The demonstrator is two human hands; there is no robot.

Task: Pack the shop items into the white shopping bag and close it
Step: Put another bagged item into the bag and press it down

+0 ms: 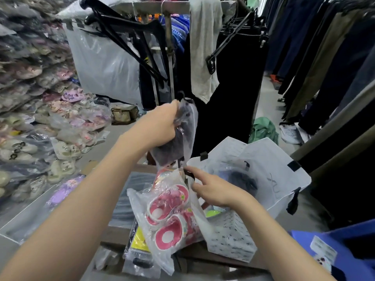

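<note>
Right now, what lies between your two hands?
Head view: the lower end of the dark packet gripped by the left hand hangs there, above the pink slipper packet. The right hand pinches the white bag rim.

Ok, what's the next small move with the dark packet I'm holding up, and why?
Probably lower the dark packet in your left hand into the white bag: your right hand pinches its rim open, and the packet hangs just beside the mouth.

Head camera looks forward and down, close above the shopping bag point(269, 157).
</note>
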